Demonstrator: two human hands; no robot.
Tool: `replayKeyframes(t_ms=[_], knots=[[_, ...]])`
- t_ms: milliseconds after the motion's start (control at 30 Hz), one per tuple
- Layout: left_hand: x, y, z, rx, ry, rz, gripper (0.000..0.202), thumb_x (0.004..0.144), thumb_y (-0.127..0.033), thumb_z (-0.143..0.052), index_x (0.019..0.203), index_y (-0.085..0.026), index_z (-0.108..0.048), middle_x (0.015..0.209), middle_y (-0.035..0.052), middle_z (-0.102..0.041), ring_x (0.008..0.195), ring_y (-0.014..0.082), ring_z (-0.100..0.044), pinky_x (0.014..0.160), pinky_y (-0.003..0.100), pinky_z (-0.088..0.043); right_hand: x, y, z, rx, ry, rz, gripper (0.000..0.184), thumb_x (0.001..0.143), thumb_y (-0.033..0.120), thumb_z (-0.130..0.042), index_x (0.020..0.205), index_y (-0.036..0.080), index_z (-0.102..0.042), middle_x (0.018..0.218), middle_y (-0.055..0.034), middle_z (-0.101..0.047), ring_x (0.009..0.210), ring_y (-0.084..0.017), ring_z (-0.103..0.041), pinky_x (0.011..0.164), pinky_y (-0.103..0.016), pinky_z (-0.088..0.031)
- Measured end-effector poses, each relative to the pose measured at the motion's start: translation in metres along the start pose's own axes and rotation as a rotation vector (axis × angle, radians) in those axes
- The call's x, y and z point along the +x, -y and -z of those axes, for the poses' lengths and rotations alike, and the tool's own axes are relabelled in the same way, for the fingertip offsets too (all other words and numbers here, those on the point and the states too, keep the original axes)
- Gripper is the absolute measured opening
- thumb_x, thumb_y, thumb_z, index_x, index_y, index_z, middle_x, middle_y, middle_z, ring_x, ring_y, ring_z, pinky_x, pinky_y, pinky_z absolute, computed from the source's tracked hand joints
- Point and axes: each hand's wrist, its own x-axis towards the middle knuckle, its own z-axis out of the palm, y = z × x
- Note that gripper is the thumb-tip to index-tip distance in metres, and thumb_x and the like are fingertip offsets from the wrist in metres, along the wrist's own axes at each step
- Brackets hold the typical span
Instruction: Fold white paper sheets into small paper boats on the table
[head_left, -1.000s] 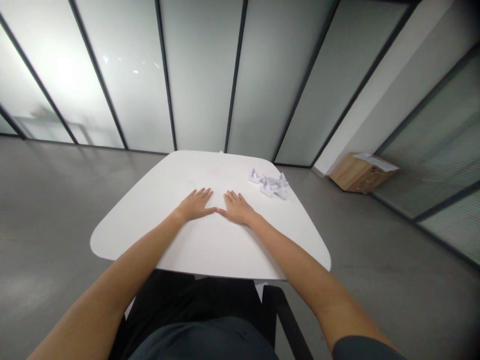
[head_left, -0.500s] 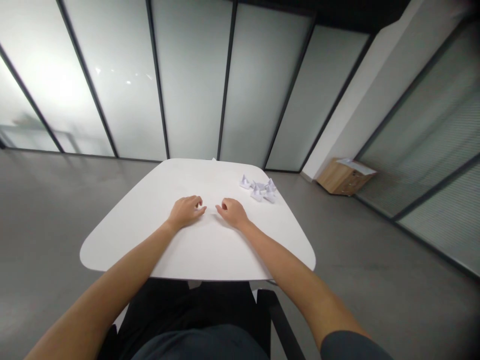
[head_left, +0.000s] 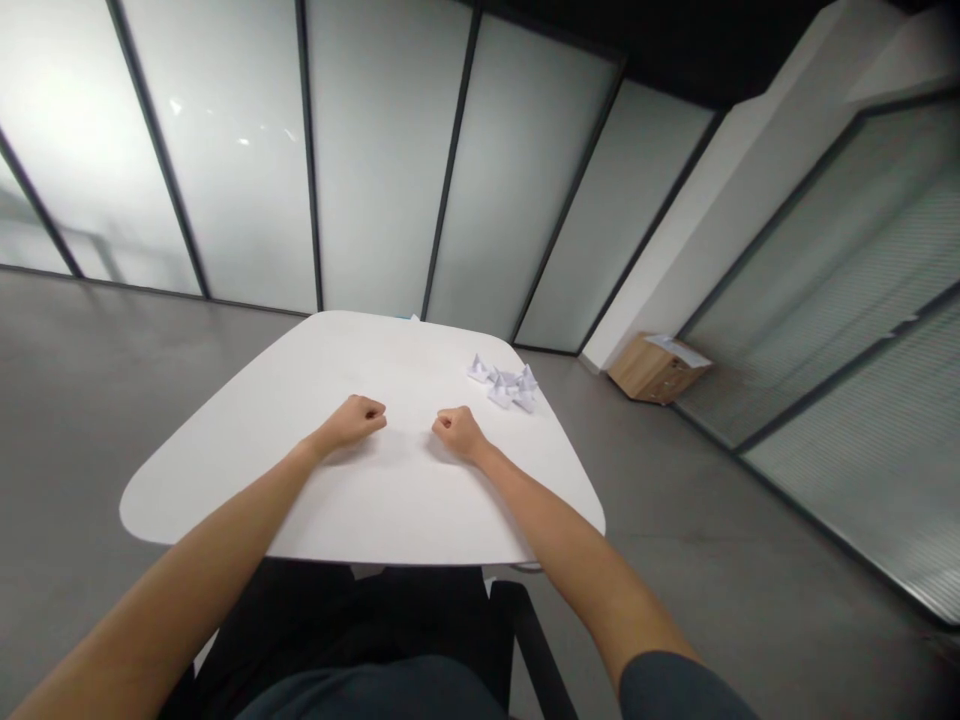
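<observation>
My left hand [head_left: 355,420] is curled into a loose fist above the white table [head_left: 397,510], left of the middle. Facing it across a gap of bare tabletop, my right hand [head_left: 459,432] is closed too, thumb against the curled fingers. Nothing shows in either fist, and both cast soft shadows on the table. Several folded white paper boats [head_left: 501,388] stand bunched together near the right edge, beyond my right hand and apart from it.
A chair armrest [head_left: 525,640] is by my right side. Behind the table runs a frosted glass partition [head_left: 375,150] with dark frames. A wooden cabinet [head_left: 652,370] stands on the grey floor at the right, with something pale on top.
My hands have moved apart, the left one shifting left. Their fingers, loosely curled with thumbs out before, are now closed into fists. The view has turned slightly; the paper boats stay put.
</observation>
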Motion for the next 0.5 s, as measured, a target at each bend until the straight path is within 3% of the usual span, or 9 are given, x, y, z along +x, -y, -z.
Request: replayKeyframes(t_ms=[100, 200, 300, 367, 433, 500], knots=[[-0.002, -0.003, 0.007, -0.072, -0.1, 0.0, 0.033, 0.079, -0.038, -0.047, 0.059, -0.023, -0.025, 0.059, -0.004, -0.023, 0.057, 0.0111, -0.026, 0.059, 0.031, -0.02, -0.002, 0.002, 0.003, -0.011, -0.099, 0.033, 0.035, 0.079, 0.028, -0.05, 0.053, 0.025, -0.027, 0.05, 0.0061, -0.029, 0.051, -0.01, -0.027, 0.056, -0.028, -0.021], [-0.007, -0.005, 0.011, -0.047, -0.209, -0.014, 0.036, 0.083, -0.039, -0.047, 0.06, -0.023, -0.024, 0.058, -0.0042, -0.022, 0.056, 0.0113, -0.026, 0.059, 0.03, -0.021, 0.002, -0.001, 0.018, -0.101, -0.341, 0.024, 0.04, 0.087, 0.031, -0.049, 0.055, 0.026, -0.025, 0.052, 0.0056, -0.03, 0.053, -0.011, -0.03, 0.059, -0.029, -0.026], [-0.011, -0.005, 0.013, 0.06, -0.297, -0.025, 0.039, 0.09, -0.04, -0.047, 0.058, -0.022, -0.032, 0.055, -0.0041, -0.029, 0.055, 0.0117, -0.029, 0.06, 0.03, -0.023, 0.009, -0.014, 0.054, -0.251, -0.665, -0.148, 0.042, 0.095, 0.036, -0.047, 0.058, 0.026, -0.031, 0.055, 0.0034, -0.038, 0.057, -0.015, -0.037, 0.064, -0.029, -0.033], [-0.01, -0.002, 0.014, 0.141, -0.253, -0.053, 0.039, 0.094, -0.042, -0.049, 0.061, -0.021, -0.046, 0.056, -0.0029, -0.043, 0.055, 0.0125, -0.038, 0.061, 0.029, -0.027, 0.009, -0.029, 0.083, -0.353, -0.79, -0.327, 0.034, 0.099, 0.035, -0.046, 0.067, 0.025, -0.046, 0.064, -0.0006, -0.053, 0.066, -0.018, -0.048, 0.07, -0.03, -0.04], [-0.007, 0.002, 0.017, 0.209, -0.135, -0.083, 0.035, 0.096, -0.045, -0.052, 0.074, -0.021, -0.064, 0.064, -0.001, -0.06, 0.06, 0.0144, -0.051, 0.064, 0.028, -0.032, 0.004, -0.045, 0.107, -0.444, -0.678, -0.423, 0.019, 0.098, 0.033, -0.052, 0.088, 0.021, -0.062, 0.083, -0.0052, -0.068, 0.079, -0.021, -0.059, 0.079, -0.031, -0.044], [0.0, 0.008, 0.02, 0.265, -0.027, -0.091, 0.03, 0.097, -0.046, -0.054, 0.093, -0.025, -0.074, 0.075, 0.0, -0.072, 0.066, 0.0167, -0.061, 0.067, 0.028, -0.036, -0.005, -0.061, 0.12, -0.538, -0.429, -0.457, 0.02, 0.096, 0.033, -0.06, 0.109, 0.02, -0.069, 0.1, -0.0085, -0.073, 0.091, -0.024, -0.064, 0.086, -0.033, -0.047]])
